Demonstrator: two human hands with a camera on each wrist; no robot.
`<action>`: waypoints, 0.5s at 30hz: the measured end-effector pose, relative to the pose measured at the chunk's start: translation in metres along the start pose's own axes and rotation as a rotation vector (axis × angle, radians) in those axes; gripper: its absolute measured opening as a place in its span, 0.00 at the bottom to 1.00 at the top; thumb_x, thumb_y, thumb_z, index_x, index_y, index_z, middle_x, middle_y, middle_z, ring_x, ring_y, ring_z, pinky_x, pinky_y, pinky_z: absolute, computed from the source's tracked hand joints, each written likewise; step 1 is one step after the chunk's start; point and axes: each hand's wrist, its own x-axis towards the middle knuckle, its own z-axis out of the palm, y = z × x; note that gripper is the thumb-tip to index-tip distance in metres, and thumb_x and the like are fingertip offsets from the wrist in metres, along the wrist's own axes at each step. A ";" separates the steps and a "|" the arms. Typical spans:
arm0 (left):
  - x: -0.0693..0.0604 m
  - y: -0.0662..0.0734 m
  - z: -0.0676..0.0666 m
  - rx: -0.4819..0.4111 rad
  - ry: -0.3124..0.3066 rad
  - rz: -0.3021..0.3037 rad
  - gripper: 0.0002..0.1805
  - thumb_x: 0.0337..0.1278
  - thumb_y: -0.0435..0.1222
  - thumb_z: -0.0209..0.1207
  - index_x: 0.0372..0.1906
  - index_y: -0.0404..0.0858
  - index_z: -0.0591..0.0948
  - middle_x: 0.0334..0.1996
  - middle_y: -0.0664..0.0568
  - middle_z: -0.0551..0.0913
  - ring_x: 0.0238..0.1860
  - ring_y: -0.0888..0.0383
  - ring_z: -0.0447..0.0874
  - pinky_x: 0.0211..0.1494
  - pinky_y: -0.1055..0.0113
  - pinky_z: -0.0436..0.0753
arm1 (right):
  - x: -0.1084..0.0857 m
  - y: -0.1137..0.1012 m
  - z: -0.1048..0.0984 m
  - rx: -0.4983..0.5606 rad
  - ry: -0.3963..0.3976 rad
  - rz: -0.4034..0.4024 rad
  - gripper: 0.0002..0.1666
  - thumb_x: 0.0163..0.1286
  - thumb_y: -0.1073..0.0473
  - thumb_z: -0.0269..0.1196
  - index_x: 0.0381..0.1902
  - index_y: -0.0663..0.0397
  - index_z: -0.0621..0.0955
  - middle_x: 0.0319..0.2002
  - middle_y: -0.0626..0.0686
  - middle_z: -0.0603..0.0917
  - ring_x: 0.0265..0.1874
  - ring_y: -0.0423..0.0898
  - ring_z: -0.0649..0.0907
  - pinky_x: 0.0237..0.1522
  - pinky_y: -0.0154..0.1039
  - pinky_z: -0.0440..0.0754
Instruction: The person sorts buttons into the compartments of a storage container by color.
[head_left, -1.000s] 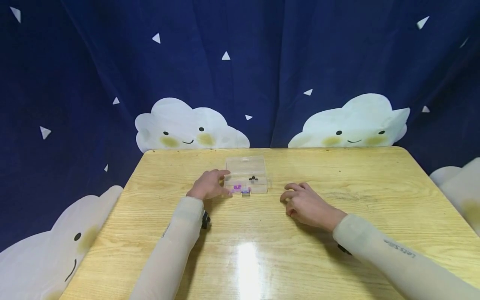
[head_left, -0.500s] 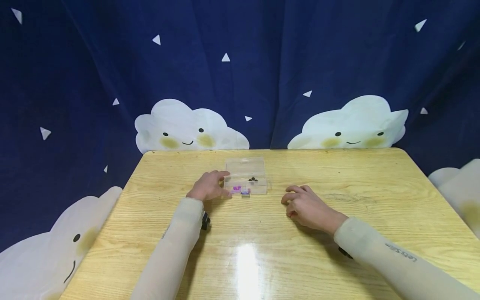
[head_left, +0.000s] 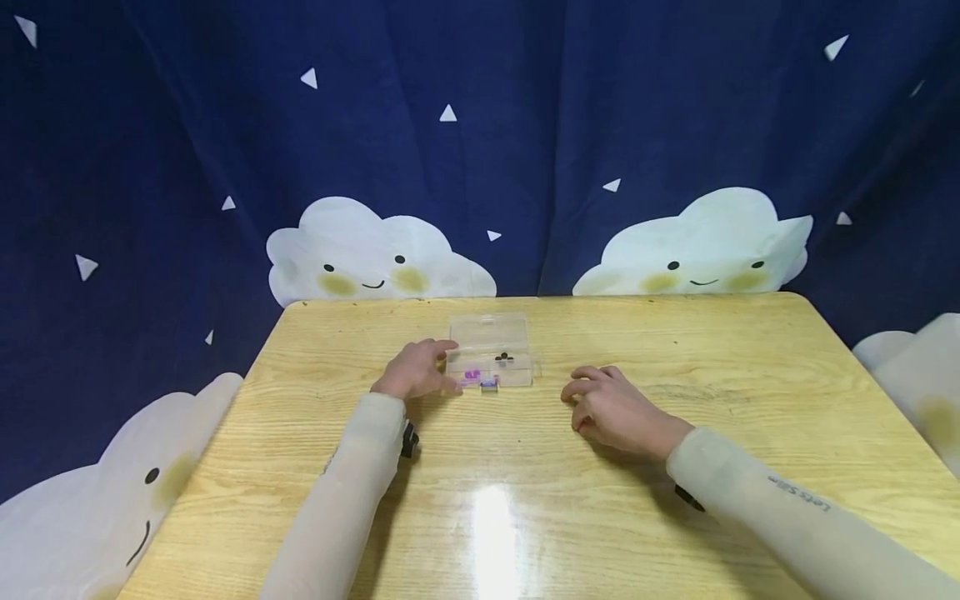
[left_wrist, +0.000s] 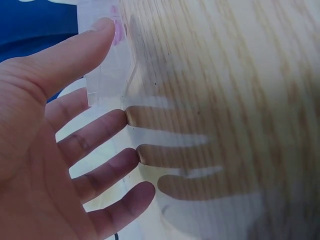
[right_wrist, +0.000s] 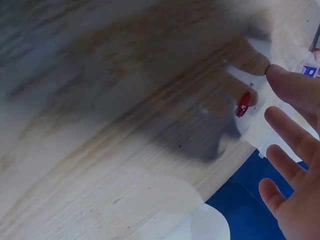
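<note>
A clear plastic box [head_left: 489,335] stands with its lid raised near the back of the table. Inside lie purple pieces [head_left: 472,375] and a dark cluster of round bits [head_left: 504,357]; a small blue-marked part [head_left: 489,385] sits at its front edge. My left hand [head_left: 417,369] holds the box's left end, thumb at the front and index finger farther back. Its other fingers extend loosely to the tabletop in the left wrist view. To the right of the box, my right hand [head_left: 617,412] rests on the table, fingers relaxed. A small red piece [right_wrist: 243,104] lies close to its fingertips, apart from them.
The wooden table [head_left: 600,517] has a glossy surface that mirrors the fingers. Behind it hangs a dark blue curtain [head_left: 517,125] with white clouds and triangles. Dark wrist devices are strapped under both sleeves.
</note>
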 end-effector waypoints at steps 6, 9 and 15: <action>0.000 0.000 0.001 -0.004 0.003 -0.004 0.46 0.49 0.51 0.72 0.75 0.54 0.65 0.68 0.47 0.75 0.72 0.40 0.67 0.70 0.39 0.70 | 0.005 0.004 -0.008 -0.008 -0.024 0.038 0.10 0.54 0.63 0.74 0.22 0.38 0.88 0.47 0.49 0.87 0.58 0.59 0.79 0.48 0.59 0.77; 0.000 0.000 0.001 0.002 0.010 -0.008 0.46 0.49 0.51 0.72 0.75 0.54 0.65 0.68 0.47 0.75 0.71 0.40 0.68 0.70 0.39 0.71 | 0.010 0.006 -0.014 -0.028 -0.041 0.067 0.08 0.55 0.62 0.75 0.25 0.39 0.89 0.49 0.51 0.87 0.58 0.58 0.79 0.49 0.59 0.78; 0.001 -0.001 0.002 -0.010 0.013 -0.008 0.45 0.50 0.50 0.72 0.74 0.54 0.65 0.68 0.47 0.75 0.71 0.40 0.69 0.69 0.40 0.72 | 0.017 0.016 -0.017 -0.059 -0.045 0.101 0.09 0.57 0.63 0.72 0.24 0.41 0.88 0.49 0.52 0.88 0.56 0.57 0.80 0.47 0.59 0.77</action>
